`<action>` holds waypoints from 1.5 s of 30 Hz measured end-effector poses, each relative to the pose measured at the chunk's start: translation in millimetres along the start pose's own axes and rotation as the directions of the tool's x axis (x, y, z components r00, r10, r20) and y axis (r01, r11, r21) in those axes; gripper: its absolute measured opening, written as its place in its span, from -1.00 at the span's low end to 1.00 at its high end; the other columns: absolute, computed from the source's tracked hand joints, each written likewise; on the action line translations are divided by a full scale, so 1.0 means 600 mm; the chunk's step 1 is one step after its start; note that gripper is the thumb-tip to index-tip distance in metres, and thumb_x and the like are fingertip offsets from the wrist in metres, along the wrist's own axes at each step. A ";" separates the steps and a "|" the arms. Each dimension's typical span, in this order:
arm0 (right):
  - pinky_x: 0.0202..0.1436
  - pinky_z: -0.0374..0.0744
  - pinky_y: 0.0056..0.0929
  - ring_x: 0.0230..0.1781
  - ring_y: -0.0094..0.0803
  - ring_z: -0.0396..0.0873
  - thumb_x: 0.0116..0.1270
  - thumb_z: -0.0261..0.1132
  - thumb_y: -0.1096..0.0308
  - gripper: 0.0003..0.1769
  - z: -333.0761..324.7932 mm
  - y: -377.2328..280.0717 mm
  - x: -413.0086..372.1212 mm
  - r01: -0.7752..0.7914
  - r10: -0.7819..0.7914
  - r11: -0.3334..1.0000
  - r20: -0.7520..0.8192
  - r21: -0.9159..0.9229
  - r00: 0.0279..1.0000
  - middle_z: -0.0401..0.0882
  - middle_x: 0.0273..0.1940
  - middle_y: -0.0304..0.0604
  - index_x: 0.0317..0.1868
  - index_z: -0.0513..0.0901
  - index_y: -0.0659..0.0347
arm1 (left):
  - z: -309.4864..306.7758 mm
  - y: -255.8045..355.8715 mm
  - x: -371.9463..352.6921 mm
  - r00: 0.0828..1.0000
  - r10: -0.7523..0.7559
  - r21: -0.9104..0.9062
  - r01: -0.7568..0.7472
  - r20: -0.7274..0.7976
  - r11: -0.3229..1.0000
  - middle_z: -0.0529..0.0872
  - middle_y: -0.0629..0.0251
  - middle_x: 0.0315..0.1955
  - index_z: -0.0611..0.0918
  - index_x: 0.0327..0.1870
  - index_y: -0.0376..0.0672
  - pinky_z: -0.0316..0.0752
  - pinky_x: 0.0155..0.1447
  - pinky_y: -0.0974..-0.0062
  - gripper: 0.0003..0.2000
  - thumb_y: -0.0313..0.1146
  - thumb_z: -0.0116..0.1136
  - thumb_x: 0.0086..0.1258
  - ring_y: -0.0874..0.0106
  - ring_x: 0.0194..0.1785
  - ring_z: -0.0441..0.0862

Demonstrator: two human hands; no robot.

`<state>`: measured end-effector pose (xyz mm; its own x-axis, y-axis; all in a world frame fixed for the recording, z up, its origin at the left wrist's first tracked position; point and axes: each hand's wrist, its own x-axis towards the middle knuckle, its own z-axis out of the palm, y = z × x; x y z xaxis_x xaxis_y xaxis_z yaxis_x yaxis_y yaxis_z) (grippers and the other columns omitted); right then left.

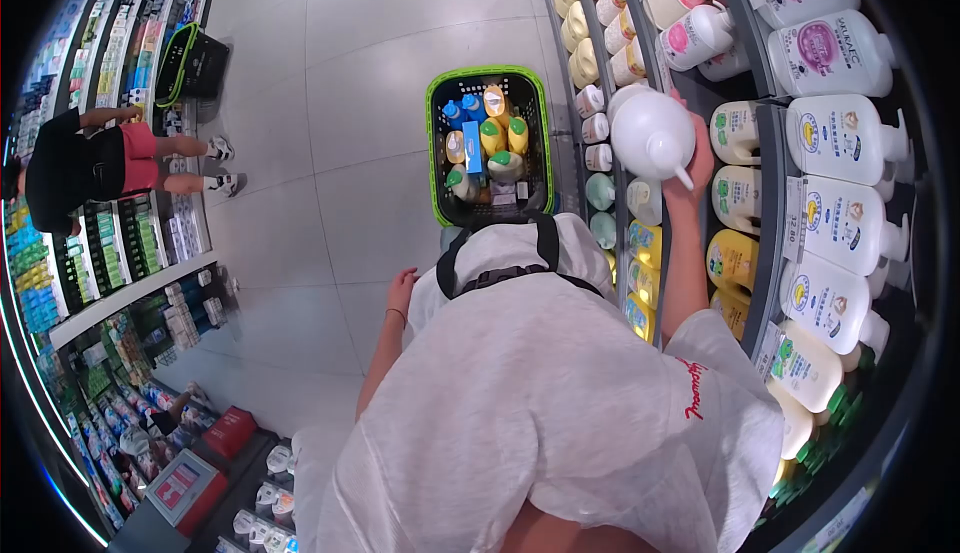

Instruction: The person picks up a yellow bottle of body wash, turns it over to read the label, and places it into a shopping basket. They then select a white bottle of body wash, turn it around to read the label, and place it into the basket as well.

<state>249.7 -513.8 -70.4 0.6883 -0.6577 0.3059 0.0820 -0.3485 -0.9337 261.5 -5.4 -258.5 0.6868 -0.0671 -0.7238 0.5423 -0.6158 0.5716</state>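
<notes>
My right hand [699, 153] is wrapped around a large white pump bottle [650, 133], held out beside the shelf on the right. The bottle is seen from above, with its spout pointing down towards me; its label is hidden. At my left side hangs my left hand [401, 287], with loosely stretched fingers and nothing in them. In front of me on the floor stands a black shopping basket with a green rim [433, 143]. Inside it lie yellow bottles [493, 139] with green caps, blue bottles [472, 107], a blue box [472, 147] and other packages.
Shelves on the right carry rows of white pump bottles [842, 218], cream bottles [737, 196] and yellow bottles [733, 261]. Across the tiled aisle [330, 103], another person [100, 158] stands by stocked shelves, near a second black-and-green basket [205, 68]. A red-and-grey machine [185, 490] stands at lower left.
</notes>
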 end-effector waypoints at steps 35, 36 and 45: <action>-0.69 0.33 -0.64 -0.81 -0.66 0.18 0.29 0.12 0.41 -0.67 0.183 -0.180 -0.100 -0.612 -0.022 -0.506 0.700 0.608 0.714 0.23 -0.75 -0.38 -0.64 0.28 0.09 | -0.017 -0.194 0.158 0.977 0.171 -0.043 -0.166 0.129 0.985 0.71 0.21 -0.22 0.63 -0.05 -0.21 0.49 -0.03 0.48 -0.72 -0.27 0.02 0.35 0.41 -0.15 0.62; -0.69 0.34 -0.64 -0.81 -0.66 0.19 0.29 0.12 0.40 -0.68 0.185 -0.180 -0.102 -0.620 0.004 -0.484 0.710 0.618 0.705 0.24 -0.75 -0.38 -0.63 0.29 0.10 | -0.024 -0.181 0.159 0.974 0.184 -0.028 -0.182 0.135 0.983 0.71 0.21 -0.22 0.63 -0.05 -0.21 0.49 -0.03 0.48 -0.72 -0.27 0.02 0.35 0.42 -0.15 0.62; -0.66 0.37 -0.63 -0.77 -0.65 0.24 0.30 0.13 0.37 -0.71 0.197 -0.180 -0.114 -0.672 0.123 -0.360 0.747 0.647 0.654 0.29 -0.71 -0.36 -0.59 0.33 0.10 | -0.034 -0.083 0.123 0.975 0.164 -0.003 -0.166 0.152 0.986 0.71 0.21 -0.22 0.64 -0.07 -0.21 0.50 -0.05 0.51 -0.74 -0.28 0.00 0.38 0.45 -0.15 0.62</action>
<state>278.9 -352.2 -12.6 0.9982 0.0256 -0.0534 -0.0251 0.9996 0.0106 295.0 36.5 -332.7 0.6848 -0.2862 -0.6702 0.4222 -0.5938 0.6849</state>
